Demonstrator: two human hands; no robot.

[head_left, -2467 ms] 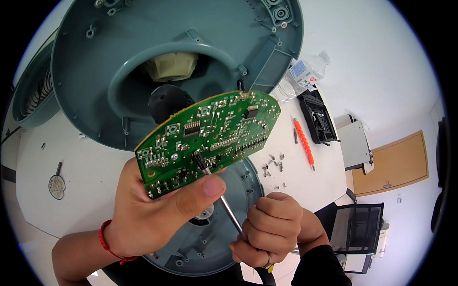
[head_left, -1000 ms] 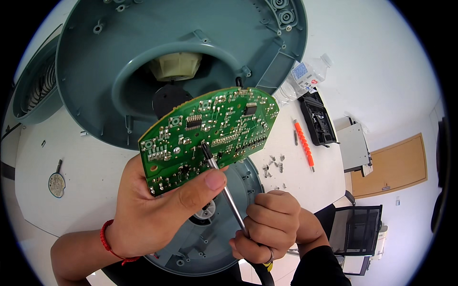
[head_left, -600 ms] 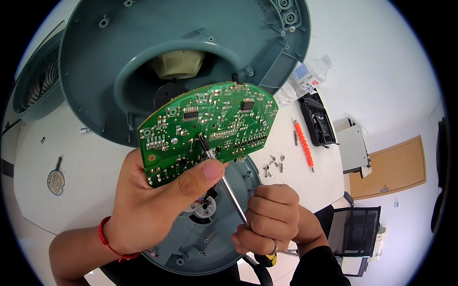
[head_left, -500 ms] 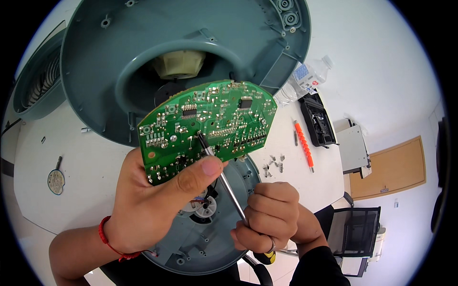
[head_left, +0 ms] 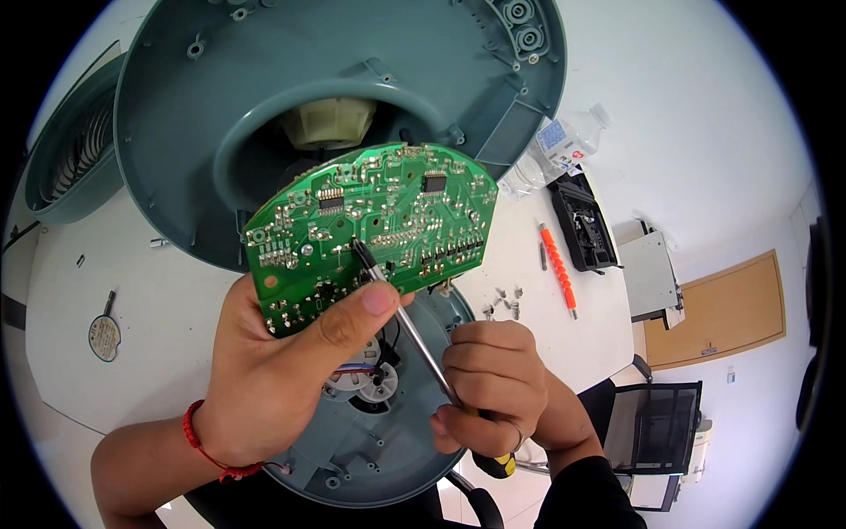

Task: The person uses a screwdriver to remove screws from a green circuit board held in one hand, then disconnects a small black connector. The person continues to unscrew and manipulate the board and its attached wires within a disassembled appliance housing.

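A green circuit board point(head_left: 458, 216) with a curved top edge is gripped at its lower left by my left hand point(head_left: 273, 361), thumb across the soldered face. My right hand point(head_left: 493, 383) is wrapped round a screwdriver point(head_left: 412, 331) with a bare metal shaft and a black and yellow handle. Its dark tip meets the board's face near the middle, as far as I can see. Beneath the board lies a round grey-green housing point(head_left: 397, 467) with wires and a white motor-like part point(head_left: 379, 384). Behind it rests a larger grey-green shell point(head_left: 308, 53) with an oval opening.
Several loose screws point(head_left: 504, 304) lie on the white table point(head_left: 159, 370), right of the board. Farther right are an orange flexible shaft point(head_left: 558, 269), a black tool case point(head_left: 583, 225) and a clear plastic bottle point(head_left: 564, 145). At left sit a small round disc point(head_left: 104, 337) and a grey-green ring-shaped part point(head_left: 75, 176).
The circuit board has shifted slightly left, and the screwdriver tip has moved with it. My right hand has turned a little, showing more of the yellow handle.
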